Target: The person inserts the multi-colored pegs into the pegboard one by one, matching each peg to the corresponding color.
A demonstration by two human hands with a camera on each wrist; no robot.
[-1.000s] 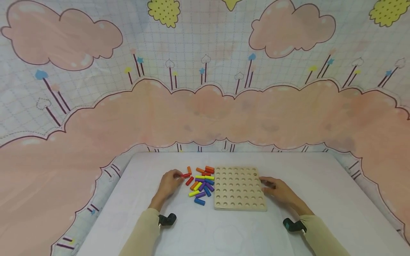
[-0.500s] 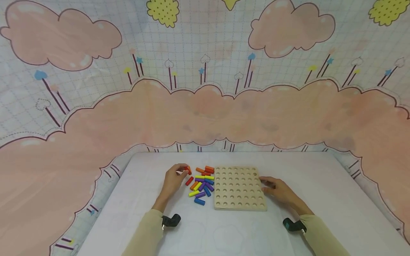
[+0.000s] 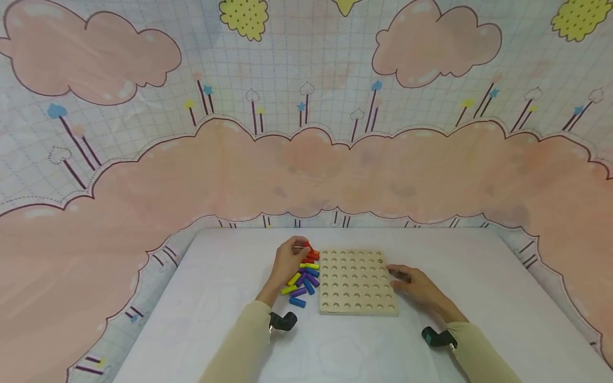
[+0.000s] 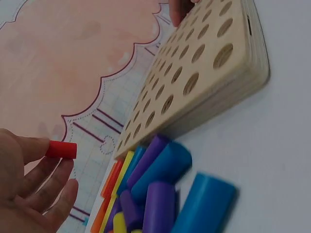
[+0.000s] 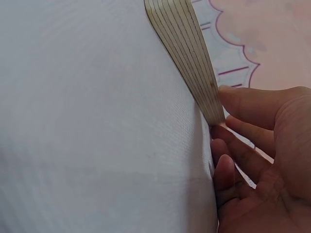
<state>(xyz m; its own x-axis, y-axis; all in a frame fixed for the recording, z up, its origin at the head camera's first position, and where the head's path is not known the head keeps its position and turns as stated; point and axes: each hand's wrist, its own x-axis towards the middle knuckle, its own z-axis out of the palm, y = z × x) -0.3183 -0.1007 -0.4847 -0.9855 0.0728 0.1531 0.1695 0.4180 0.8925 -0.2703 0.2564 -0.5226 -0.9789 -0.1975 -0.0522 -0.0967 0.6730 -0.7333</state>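
My left hand [image 3: 286, 261] pinches a red peg [image 4: 64, 150] between thumb and fingertips, over the far end of a peg pile at the board's left side. The wooden pegboard [image 3: 358, 309] lies flat on the table, with rows of round holes in its top. My right hand [image 3: 417, 286] is at the board's right edge. In the right wrist view its thumb [image 5: 252, 104] touches the layered wooden side, and the other fingers bend loosely alongside. Part of the pile is hidden behind my left hand in the head view.
Several blue, purple, yellow, orange and red pegs lie close against the board's left side, among them a yellow peg [image 3: 289, 290] and a blue peg [image 3: 297, 302] at the near end. The white table [image 3: 345, 351] meets a patterned cloth backdrop [image 3: 335, 175].
My left hand has moved right and a little away from me, carrying the red peg from the left of the pile to near the board. My right hand has stayed at the board's edge.
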